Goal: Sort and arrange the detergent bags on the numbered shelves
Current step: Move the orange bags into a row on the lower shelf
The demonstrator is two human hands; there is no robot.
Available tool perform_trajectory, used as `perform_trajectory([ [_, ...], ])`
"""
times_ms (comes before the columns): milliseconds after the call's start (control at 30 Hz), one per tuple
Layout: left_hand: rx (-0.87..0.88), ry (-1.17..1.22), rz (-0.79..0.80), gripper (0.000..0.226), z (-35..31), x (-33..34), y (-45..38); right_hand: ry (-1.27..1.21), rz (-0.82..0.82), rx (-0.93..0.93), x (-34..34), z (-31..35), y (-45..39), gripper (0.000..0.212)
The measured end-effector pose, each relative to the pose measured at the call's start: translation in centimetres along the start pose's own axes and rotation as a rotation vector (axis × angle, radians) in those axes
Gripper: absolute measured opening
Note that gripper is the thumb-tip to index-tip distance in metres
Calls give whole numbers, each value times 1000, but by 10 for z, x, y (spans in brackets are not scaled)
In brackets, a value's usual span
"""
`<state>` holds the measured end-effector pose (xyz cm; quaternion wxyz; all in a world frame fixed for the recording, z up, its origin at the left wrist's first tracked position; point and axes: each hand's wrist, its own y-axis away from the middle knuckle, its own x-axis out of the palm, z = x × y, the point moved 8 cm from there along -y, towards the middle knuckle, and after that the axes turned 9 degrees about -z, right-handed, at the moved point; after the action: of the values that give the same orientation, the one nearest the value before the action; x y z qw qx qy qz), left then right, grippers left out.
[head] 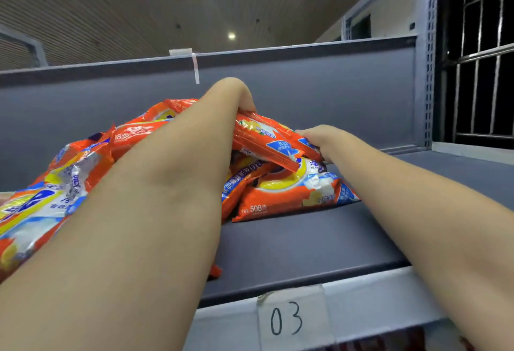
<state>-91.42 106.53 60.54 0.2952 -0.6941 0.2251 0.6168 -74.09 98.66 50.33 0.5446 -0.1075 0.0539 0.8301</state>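
Two hands [239,100] gripping raised detergent bag [267,139]

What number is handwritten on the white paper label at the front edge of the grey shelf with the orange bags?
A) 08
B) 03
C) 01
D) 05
B: the white paper label taped to the front edge of the grey metal shelf reads "03", below the orange detergent bags.

A heap of detergent bags [83,172] lay on the shelf [292,245], spreading from its left edge to about the middle. One bag [289,197] lay flat at the heap's right end, another [274,142] tilted on top of it. A label [290,318] was stuck to the shelf's front edge, right of the heap.
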Motion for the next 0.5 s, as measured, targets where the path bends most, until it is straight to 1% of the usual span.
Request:
perform_trajectory([
  [67,6,38,-18,45,0,-1,5,-20,-139,-63,-12,10,9,44],
  [200,2,204,-116,50,5,-8,16,-127,-371,-258,-49,31,29,35],
  [267,2,310,-148,53,8,-10,19,-214,-453,-372,-67,40,48,25],
  [300,-13,419,-127,53,10,-8,21,-239,-476,-428,-75,44,59,21],
  [333,-23,585,-80,52,10,-5,21,-272,-490,-481,-83,47,69,19],
  [400,-16,1002,22,49,4,-1,19,-350,-504,-596,-100,52,92,17],
  [433,0,1177,45,48,1,-2,22,-391,-503,-657,-109,54,106,16],
  [467,30,1299,34,49,0,-5,23,-426,-495,-711,-117,55,119,17],
  [500,82,1359,26,48,-5,-8,27,-467,-481,-759,-124,55,133,18],
])
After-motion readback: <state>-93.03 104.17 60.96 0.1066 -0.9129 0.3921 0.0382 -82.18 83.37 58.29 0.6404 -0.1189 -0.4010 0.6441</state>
